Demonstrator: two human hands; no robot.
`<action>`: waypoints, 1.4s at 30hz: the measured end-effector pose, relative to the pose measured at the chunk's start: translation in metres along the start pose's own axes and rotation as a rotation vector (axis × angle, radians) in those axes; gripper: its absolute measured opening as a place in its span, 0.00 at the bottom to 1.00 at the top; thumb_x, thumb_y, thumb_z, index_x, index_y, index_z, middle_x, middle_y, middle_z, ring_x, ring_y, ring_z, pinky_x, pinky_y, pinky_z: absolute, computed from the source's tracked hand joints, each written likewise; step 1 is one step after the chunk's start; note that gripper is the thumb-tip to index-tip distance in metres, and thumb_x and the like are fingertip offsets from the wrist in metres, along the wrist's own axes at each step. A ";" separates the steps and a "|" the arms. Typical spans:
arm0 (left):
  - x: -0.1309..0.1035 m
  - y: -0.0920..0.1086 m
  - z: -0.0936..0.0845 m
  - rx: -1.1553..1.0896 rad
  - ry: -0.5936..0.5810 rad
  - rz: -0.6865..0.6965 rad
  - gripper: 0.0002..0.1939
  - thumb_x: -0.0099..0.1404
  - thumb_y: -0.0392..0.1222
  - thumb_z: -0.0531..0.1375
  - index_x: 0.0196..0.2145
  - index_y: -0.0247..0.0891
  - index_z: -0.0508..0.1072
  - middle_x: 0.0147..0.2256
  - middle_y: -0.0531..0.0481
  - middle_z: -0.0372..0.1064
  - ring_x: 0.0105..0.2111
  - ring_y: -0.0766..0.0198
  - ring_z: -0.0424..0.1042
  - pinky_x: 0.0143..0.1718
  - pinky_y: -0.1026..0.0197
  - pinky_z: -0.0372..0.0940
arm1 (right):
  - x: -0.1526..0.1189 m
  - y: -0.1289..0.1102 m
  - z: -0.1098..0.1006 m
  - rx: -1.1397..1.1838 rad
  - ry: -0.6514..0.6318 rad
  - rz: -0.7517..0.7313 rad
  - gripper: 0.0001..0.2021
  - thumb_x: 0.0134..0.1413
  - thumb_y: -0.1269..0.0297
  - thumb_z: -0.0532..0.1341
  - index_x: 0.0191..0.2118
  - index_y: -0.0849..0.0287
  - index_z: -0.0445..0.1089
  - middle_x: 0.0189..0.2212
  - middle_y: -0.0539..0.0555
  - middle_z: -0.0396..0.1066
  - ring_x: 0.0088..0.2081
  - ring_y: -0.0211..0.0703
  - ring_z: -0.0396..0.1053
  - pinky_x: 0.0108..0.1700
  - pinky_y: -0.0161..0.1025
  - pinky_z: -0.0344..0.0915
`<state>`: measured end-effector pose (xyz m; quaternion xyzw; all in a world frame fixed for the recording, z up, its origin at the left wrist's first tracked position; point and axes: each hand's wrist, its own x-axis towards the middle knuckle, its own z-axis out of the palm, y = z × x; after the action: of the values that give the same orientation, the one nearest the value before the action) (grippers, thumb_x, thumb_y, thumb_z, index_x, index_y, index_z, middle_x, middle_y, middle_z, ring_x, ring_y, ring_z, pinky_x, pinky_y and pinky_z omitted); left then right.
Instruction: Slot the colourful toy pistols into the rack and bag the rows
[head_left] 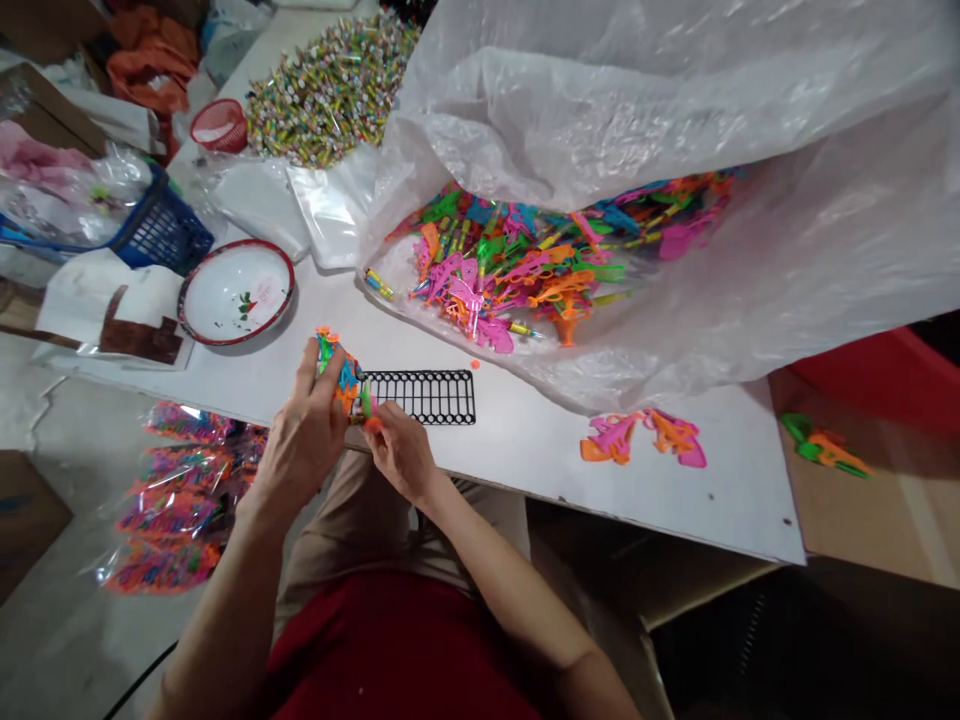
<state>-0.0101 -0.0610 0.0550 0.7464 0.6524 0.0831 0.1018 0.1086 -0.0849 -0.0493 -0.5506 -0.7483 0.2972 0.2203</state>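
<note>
A black plastic rack (442, 396) with rows of round holes lies at the table's front edge. At its left end is a cluster of small blue, green and orange plastic toys (347, 376). My left hand (301, 432) curls its fingers round this cluster from the left. Close beside it, my right hand (401, 447) pinches a small toy with green, pink and orange parts (368, 404) over the rack's front left corner. The lower part of that toy is hidden by my fingers.
A large plastic bag (645, 100) of colourful toys spreads over the table behind the rack. Pink and orange toys (641, 437) lie to the right. An enamel basin (236, 290), a pile of small tubes (330, 90) and packed bags (176, 490) on the floor are leftward.
</note>
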 end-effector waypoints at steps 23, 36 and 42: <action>-0.001 0.008 0.008 -0.131 0.121 -0.071 0.29 0.64 0.41 0.54 0.63 0.38 0.61 0.67 0.38 0.46 0.63 0.42 0.55 0.60 0.40 0.58 | -0.004 0.008 -0.011 0.173 0.175 -0.143 0.10 0.61 0.70 0.59 0.48 0.59 0.64 0.40 0.55 0.68 0.38 0.41 0.69 0.39 0.36 0.69; -0.001 0.002 0.005 -0.268 0.083 -0.040 0.27 0.71 0.49 0.43 0.62 0.35 0.61 0.67 0.38 0.44 0.66 0.51 0.50 0.64 0.44 0.52 | 0.007 0.000 -0.011 0.338 0.350 -0.383 0.16 0.59 0.74 0.54 0.52 0.58 0.60 0.42 0.59 0.68 0.46 0.49 0.66 0.49 0.46 0.68; 0.000 0.000 0.007 -0.221 0.080 -0.013 0.26 0.70 0.44 0.47 0.63 0.35 0.59 0.68 0.38 0.43 0.66 0.50 0.49 0.64 0.43 0.52 | 0.011 0.004 -0.019 0.323 0.296 -0.430 0.14 0.56 0.74 0.57 0.48 0.56 0.61 0.42 0.57 0.68 0.45 0.47 0.66 0.48 0.45 0.68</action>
<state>-0.0087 -0.0611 0.0481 0.7226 0.6475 0.1836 0.1578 0.1207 -0.0693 -0.0384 -0.3747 -0.7506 0.2753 0.4695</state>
